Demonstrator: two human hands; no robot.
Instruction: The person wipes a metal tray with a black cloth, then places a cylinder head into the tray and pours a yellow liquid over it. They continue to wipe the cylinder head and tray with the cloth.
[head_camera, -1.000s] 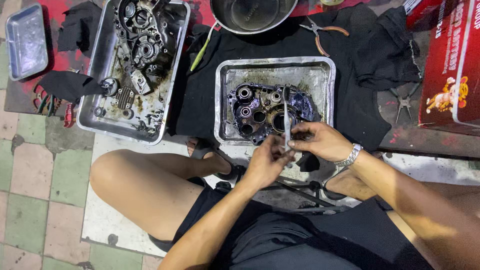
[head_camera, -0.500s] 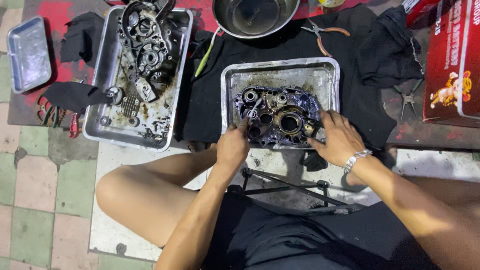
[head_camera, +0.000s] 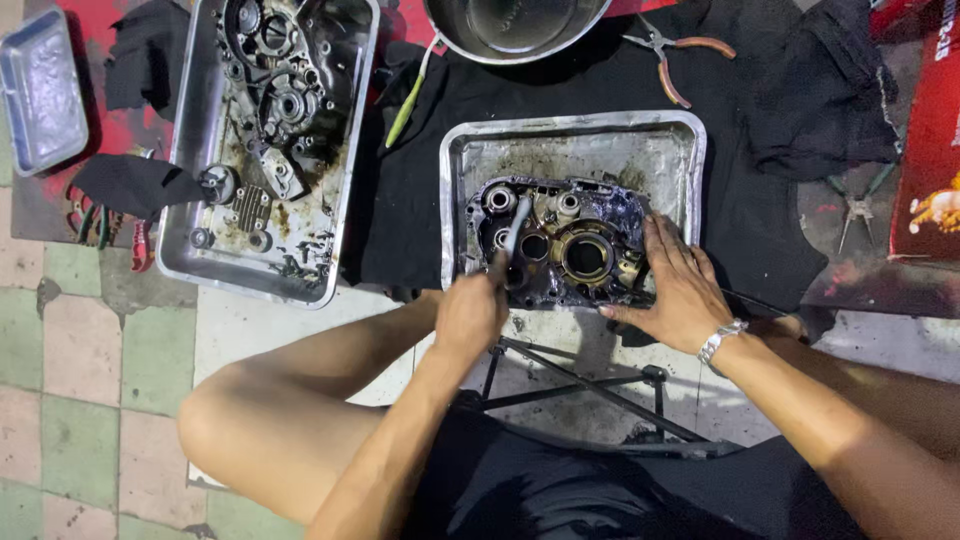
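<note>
An oily engine case half (head_camera: 570, 240) with round bearing holes lies in a metal tray (head_camera: 660, 150) in front of me. My left hand (head_camera: 468, 315) grips a slim dark metal tool (head_camera: 515, 228) whose tip points into the left side of the case. My right hand (head_camera: 672, 285) lies flat with its fingers spread on the case's right edge, holding it down. A metal watch band sits on that wrist.
A second tray (head_camera: 180, 215) at the left holds another engine case and small parts. A steel bowl (head_camera: 515, 28) stands at the top, with pliers (head_camera: 672, 55) beside it on the black cloth (head_camera: 760, 180). A small empty tray (head_camera: 40, 90) lies far left. My bare knee (head_camera: 215, 425) is lower left.
My hands have come apart from in front of the tray. The left now holds the tool against the case, and the right has settled flat on the case's right side.
</note>
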